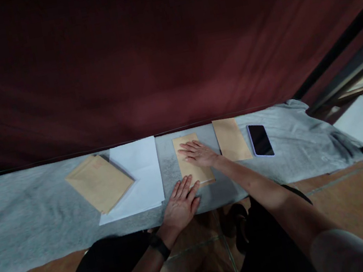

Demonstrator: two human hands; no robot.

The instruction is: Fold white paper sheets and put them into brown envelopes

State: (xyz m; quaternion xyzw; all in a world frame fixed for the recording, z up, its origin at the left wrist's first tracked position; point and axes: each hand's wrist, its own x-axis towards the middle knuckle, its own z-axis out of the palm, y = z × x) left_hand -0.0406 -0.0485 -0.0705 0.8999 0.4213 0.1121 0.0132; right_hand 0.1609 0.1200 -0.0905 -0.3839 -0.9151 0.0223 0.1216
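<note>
The fingers of the right hand (199, 152) lie spread and flat across the middle of a brown paper envelope (199, 173), clenching nothing; the palm seems to be there to hold the paper flat. Nearer the body, the left hand (180, 205) is also unclenched, its fingertips at the envelope's near left corner, probably to keep that end from sliding. The envelope lies under and between the two sets of fingers, squarely in front of the person, where both hands reach it easily.

Just right of the right fingers, a second flat brown paper piece (232, 140) sits partly behind the wrist. Beyond it is a smartphone (261, 140) in a pale purple case, perhaps set there to be out of the way.

To the left of the left fingers lie white sheets (145, 180), with larger brown envelopes (101, 183) set askew over them, likely kept within reach. All of it rests on a grey cloth-draped worktop (27, 215), and a dark red curtain (156, 74) hangs beyond the fingers.
</note>
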